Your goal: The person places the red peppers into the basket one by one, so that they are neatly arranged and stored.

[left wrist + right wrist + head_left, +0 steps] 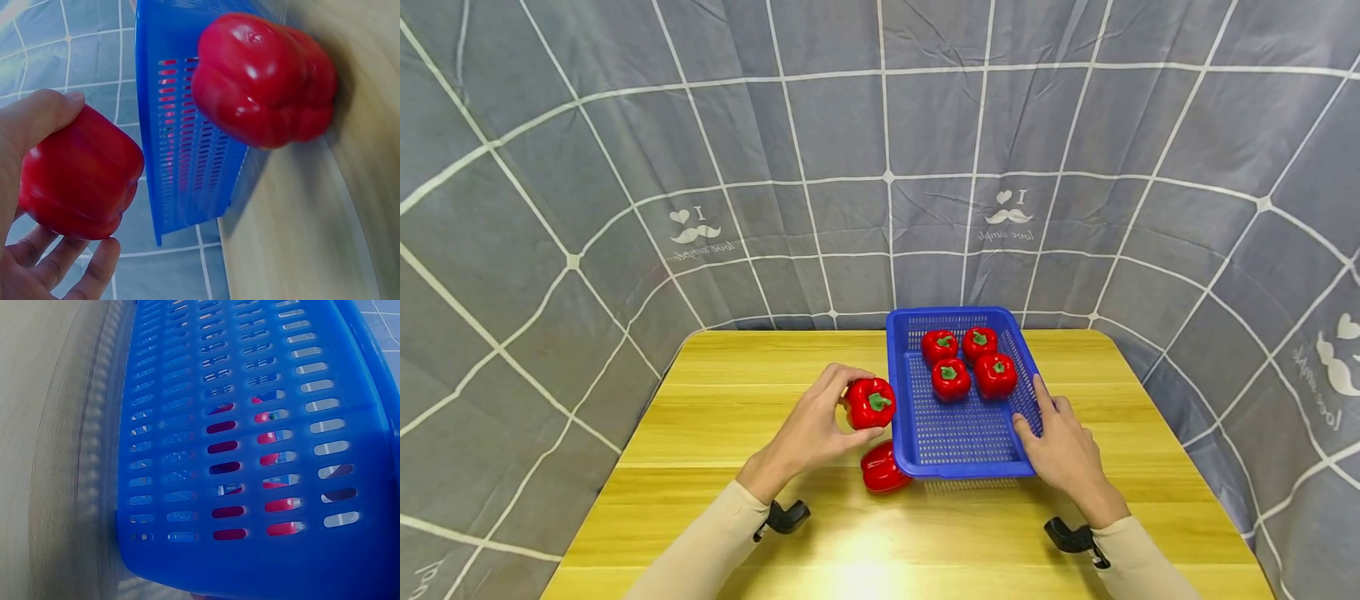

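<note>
My left hand [811, 429] grips a red bell pepper [870, 402] between thumb and fingers, just off the left side of a blue plastic basket [958, 477]. In the left wrist view this pepper [81, 175] is held up beside the basket's slotted wall [194, 150]. Another red bell pepper [883, 468] lies on its side on the table by the basket's front left corner. Inside the basket, towards the back, several red bell peppers [951, 380] sit with green stems up. My right hand [1063, 446] holds the basket's right rim, thumb over the inner side.
The basket stands on a yellow wood-grain table [760, 533]. Behind and at both sides hangs a grey cloth [835, 125] with white grid lines. A black wrist mount [786, 517] sticks out from the left wrist and another mount [1070, 536] from the right.
</note>
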Motion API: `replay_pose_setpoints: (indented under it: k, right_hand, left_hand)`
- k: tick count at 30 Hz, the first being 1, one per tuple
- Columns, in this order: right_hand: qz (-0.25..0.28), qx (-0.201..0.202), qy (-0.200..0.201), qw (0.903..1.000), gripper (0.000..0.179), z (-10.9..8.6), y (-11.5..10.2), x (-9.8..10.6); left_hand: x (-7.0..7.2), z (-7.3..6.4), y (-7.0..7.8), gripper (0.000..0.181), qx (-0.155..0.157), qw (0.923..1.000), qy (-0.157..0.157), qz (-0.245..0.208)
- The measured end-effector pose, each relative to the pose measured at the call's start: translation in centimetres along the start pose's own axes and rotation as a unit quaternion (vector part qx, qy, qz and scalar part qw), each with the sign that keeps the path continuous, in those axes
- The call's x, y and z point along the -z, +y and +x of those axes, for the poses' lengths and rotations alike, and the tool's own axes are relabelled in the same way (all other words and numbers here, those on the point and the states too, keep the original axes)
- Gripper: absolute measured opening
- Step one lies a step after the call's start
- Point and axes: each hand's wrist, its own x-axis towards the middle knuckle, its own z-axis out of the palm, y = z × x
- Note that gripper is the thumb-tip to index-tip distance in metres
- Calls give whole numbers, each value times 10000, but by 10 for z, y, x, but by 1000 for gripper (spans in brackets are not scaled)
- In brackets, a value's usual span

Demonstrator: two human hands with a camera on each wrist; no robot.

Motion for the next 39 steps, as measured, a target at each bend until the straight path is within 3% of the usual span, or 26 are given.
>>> replay_pose_setpoints:
  k: [39]
  right_hand:
    - [57, 99, 22, 9999, 87, 8, 7, -1]
  left_hand:
    - [-45, 81, 44, 74, 42, 9983, -217, -539]
